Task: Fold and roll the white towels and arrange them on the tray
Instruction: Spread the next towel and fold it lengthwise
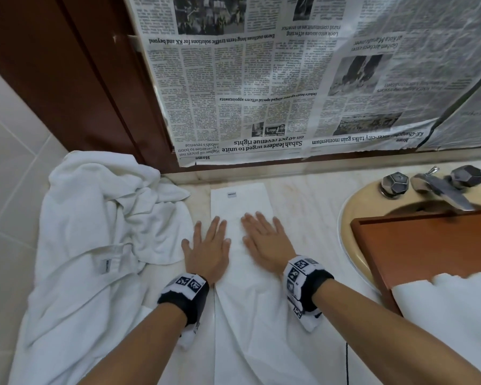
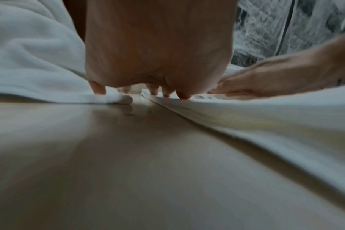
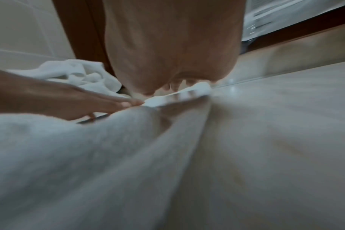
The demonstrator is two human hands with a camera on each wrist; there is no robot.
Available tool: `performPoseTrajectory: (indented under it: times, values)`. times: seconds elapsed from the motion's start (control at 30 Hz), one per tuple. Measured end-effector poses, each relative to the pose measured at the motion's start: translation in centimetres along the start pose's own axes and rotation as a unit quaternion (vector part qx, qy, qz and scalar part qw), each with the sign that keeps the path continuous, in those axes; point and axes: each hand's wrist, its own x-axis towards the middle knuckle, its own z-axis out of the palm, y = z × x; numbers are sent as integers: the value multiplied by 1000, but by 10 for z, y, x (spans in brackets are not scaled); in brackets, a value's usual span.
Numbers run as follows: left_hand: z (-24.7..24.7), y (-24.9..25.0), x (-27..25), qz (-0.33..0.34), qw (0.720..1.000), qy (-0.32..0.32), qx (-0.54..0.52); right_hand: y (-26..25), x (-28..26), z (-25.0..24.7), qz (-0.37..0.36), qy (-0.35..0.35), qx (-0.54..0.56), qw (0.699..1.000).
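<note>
On counter (image 1: 303,195), centre: folded towel (image 1: 242,207) lies long, both hands flat on it, fingers straight, holding nothing. L hand (image 1: 207,250) at its left edge, R hand (image 1: 264,241) beside. Towel heap (image 1: 95,218) just left; tray (image 1: 428,245) right, over sink (image 1: 353,218).

a folded towel (image 1: 240,207) lies lengthwise at the middle of the worktop (image 1: 303,195), both hands flat on it: left hand (image 1: 207,251) beside right hand (image 1: 264,243). a crumpled towel (image 1: 95,218) lies left; the sink (image 1: 353,218) right, a tray (image 1: 428,245) over it, taps (image 1: 431,184) behind.
</note>
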Motion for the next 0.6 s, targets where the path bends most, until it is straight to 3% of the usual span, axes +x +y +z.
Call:
performPoseTrajectory:
  times: [0.13, 0.3, 0.37, 0.47, 0.6]
  values:
    - [0, 4, 23, -3, 999, -22, 26, 3, 25, 7, -3, -24, -30, 999]
    - [-7, -7, 32, -35, 999, -17, 26, 42, 40, -12, 119, -37, -24, 992]
    - [-7, -5, 32, -11, 999, 9, 29, 39, 37, -14, 94, -21, -22, 995]
    - [-5, 4, 40, 38, 998, 7, 53, 16, 33, -5, -10, -12, -11, 1000]
    - [-3, 7, 57, 15, 999, -17, 45, 16, 43, 1, 22, -27, -31, 999]
